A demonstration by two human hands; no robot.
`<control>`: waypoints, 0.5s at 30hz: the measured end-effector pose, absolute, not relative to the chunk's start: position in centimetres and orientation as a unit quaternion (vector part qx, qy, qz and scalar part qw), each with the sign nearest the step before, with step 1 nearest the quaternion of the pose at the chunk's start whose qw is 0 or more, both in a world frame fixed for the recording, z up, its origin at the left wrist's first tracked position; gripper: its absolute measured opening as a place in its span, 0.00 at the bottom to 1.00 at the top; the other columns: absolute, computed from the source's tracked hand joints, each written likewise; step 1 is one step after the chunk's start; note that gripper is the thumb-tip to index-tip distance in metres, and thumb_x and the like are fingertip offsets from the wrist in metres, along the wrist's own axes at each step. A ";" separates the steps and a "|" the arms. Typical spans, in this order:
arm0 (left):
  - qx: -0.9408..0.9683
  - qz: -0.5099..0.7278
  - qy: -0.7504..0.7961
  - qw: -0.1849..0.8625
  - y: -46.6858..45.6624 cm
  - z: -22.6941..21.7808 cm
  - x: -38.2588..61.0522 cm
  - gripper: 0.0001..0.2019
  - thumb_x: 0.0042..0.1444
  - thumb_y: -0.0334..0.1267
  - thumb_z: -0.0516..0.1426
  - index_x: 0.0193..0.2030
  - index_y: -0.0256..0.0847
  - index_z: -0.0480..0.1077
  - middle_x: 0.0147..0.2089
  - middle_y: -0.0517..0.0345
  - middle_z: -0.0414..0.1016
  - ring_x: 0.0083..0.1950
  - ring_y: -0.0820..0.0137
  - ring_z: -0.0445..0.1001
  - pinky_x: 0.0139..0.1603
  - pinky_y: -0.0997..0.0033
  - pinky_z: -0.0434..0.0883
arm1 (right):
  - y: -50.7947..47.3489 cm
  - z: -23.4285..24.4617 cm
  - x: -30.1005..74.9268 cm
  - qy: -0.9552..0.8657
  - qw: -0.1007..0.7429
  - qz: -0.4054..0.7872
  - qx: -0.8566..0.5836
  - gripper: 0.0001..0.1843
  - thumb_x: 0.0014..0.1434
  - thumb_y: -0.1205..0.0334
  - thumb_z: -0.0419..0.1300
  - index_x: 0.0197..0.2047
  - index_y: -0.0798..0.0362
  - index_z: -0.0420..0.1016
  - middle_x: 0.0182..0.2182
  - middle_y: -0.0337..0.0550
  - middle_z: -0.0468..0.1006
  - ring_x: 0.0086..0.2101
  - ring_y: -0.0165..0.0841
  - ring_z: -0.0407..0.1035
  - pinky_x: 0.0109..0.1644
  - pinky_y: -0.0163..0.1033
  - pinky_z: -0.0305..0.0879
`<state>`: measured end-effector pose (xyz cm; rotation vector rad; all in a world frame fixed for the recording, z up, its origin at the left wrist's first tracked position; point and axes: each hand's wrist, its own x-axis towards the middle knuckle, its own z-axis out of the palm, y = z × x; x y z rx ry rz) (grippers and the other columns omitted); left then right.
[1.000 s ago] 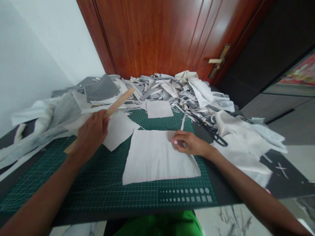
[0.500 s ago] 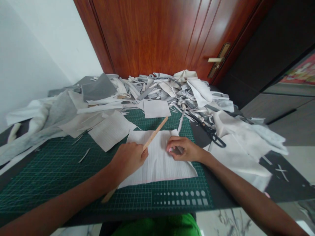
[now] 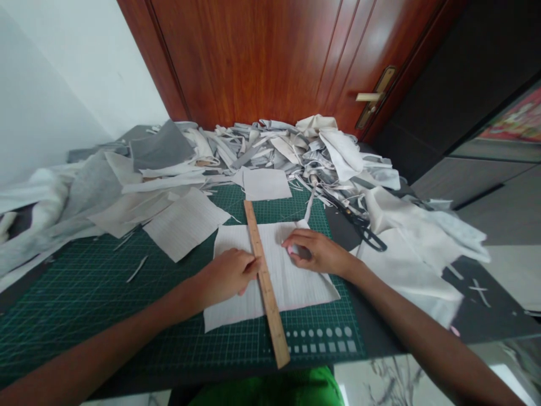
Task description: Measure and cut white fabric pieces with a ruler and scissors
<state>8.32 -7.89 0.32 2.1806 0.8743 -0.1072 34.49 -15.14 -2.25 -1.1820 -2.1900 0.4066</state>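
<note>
A wooden ruler (image 3: 264,276) lies flat, running front to back across a white ribbed fabric piece (image 3: 236,301), and its far end reaches onto the green cutting mat (image 3: 127,304). My left hand (image 3: 226,276) rests on the fabric, fingertips against the ruler's left edge, not gripping it. To the ruler's right, my right hand (image 3: 315,254) presses on the fabric, its fingers curled around a small pale object (image 3: 293,249), perhaps chalk. That object is partly hidden by the fingers.
Beyond the mat lies a heap of grey and white fabric scraps (image 3: 296,149) against a wooden door (image 3: 253,56). Black-handled scissors (image 3: 366,234) lie right of the mat. Cut fabric squares (image 3: 183,224) and larger white cloth (image 3: 406,265) flank the work.
The ruler has gone from tilted in my left hand to lying flat across the fabric. My left hand has let go and sits beside it. My right hand has barely moved.
</note>
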 end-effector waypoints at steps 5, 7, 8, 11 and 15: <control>0.838 -0.054 0.339 0.424 -7.5 0.5 7.7 0.24 0.68 0.52 0.47 0.24 0.42 0.62 0.19 0.61 0.71 0.17 0.75 0.64 0.22 0.74 0.59 | -15.1 -2.5 34.0 -0.815 0.312 0.149 -0.464 0.11 0.64 0.70 0.61 0.48 0.52 0.78 0.44 0.47 0.81 0.45 0.37 0.77 0.52 0.43 0.75; 0.819 -0.066 0.343 0.455 -7.1 0.6 7.2 0.23 0.68 0.54 0.48 0.25 0.43 0.62 0.19 0.61 0.71 0.15 0.75 0.63 0.19 0.75 0.58 | -15.1 -2.7 34.1 -0.812 0.315 0.154 -0.467 0.11 0.64 0.70 0.61 0.48 0.52 0.78 0.44 0.47 0.81 0.45 0.37 0.77 0.53 0.43 0.75; 0.812 -0.070 0.340 0.468 -7.0 0.6 6.9 0.24 0.67 0.55 0.47 0.26 0.43 0.62 0.20 0.61 0.71 0.15 0.75 0.63 0.19 0.75 0.58 | -15.1 -2.7 34.2 -0.811 0.316 0.155 -0.467 0.11 0.64 0.70 0.61 0.49 0.52 0.78 0.45 0.47 0.81 0.45 0.37 0.77 0.53 0.43 0.75; 0.807 -0.075 0.332 0.482 -6.5 0.4 5.9 0.23 0.67 0.58 0.47 0.28 0.43 0.63 0.21 0.61 0.72 0.15 0.75 0.64 0.18 0.75 0.59 | -15.0 -2.8 34.6 -0.812 0.319 0.149 -0.466 0.10 0.65 0.69 0.60 0.49 0.52 0.78 0.45 0.48 0.80 0.45 0.36 0.77 0.50 0.42 0.75; 0.808 -0.089 0.353 0.463 -6.6 0.5 5.3 0.21 0.67 0.55 0.48 0.30 0.42 0.65 0.19 0.63 0.70 0.15 0.73 0.65 0.18 0.76 0.59 | -14.9 -2.8 34.9 -0.808 0.324 0.145 -0.471 0.09 0.66 0.69 0.60 0.48 0.54 0.78 0.44 0.48 0.80 0.40 0.33 0.75 0.44 0.38 0.74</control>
